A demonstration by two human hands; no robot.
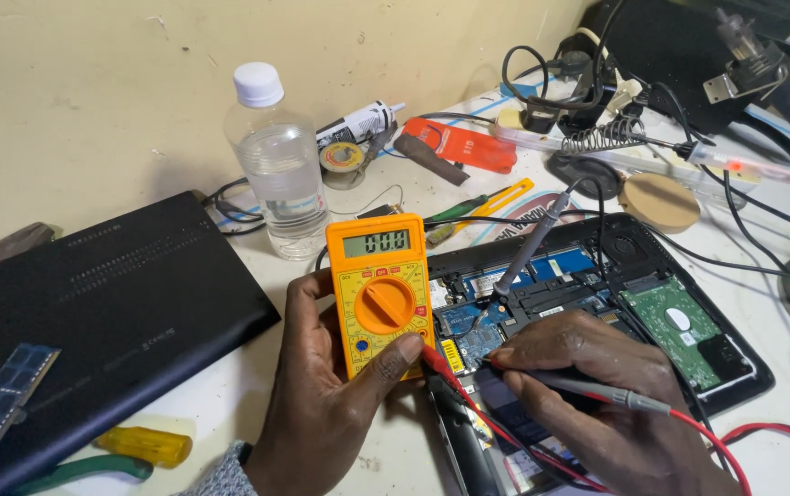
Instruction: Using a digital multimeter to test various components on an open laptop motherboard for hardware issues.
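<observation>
My left hand [321,404] grips an orange multimeter [381,289] with a grey display and a round dial, thumb against its lower right corner. My right hand [597,395] pinches a red-wired probe [588,388] whose tip touches the blue circuit board [487,326] of an opened laptop [597,303]. A second, dark probe [528,248] stands on the same board, held by no hand. A red lead [468,404] runs from the meter under my right hand.
A clear water bottle [277,165] stands behind the meter. A black laptop cover [101,303] lies left with a memory stick [5,390] on it. A yellow-handled screwdriver [142,445], soldering iron stand [611,133], cables and tools crowd the back.
</observation>
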